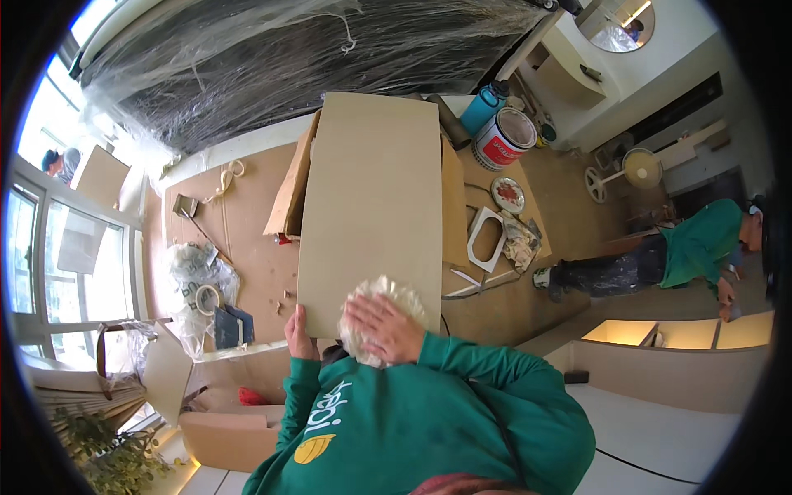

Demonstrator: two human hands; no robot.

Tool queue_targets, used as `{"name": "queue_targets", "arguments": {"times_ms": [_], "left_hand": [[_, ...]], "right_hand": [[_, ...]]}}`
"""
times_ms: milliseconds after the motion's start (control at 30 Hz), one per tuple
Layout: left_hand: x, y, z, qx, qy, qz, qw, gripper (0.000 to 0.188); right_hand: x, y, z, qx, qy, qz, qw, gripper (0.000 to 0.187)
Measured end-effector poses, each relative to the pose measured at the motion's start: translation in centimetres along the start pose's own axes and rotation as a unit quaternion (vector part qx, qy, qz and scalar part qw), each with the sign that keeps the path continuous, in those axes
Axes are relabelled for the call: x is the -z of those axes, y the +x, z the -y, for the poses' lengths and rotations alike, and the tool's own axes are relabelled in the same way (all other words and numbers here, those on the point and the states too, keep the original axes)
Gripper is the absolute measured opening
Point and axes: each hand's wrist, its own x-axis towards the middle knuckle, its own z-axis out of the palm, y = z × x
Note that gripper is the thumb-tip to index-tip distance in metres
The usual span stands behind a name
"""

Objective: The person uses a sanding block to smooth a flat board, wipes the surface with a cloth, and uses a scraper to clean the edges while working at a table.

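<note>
A long beige board lies in front of me, its near end close to my body. My left hand grips the left edge of that end, thumb up along the side. My right hand rests flat with its fingers together on a fluffy cream pad, holding it against the near end of the board. The pad's underside is hidden. An opened cardboard box lies under the board, its flaps showing on both sides.
Left on the cardboard-covered table are a tape roll, a plastic bag and a scraper. On the right stand a paint can, a blue bottle and a white frame. A person in green bends at far right.
</note>
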Motion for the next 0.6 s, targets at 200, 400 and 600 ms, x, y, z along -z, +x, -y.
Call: {"name": "queue_targets", "arguments": {"times_ms": [200,400,600], "left_hand": [[0.0,0.6,0.2,0.001,-0.004,0.015,1.000,0.039],[0.4,1.1,0.3,-0.041,0.036,0.051,0.997,0.045],[0.3,0.5,0.4,-0.024,0.050,0.013,0.998,0.047]], "right_hand": [[3.2,1.3,-6.6,-0.058,-0.077,-0.096,0.991,0.061],[3.3,5.3,-15.5,-0.193,-0.188,-0.177,0.946,0.065],[2.4,-0.1,-2.9,0.031,-0.057,0.044,0.997,0.068]]}}
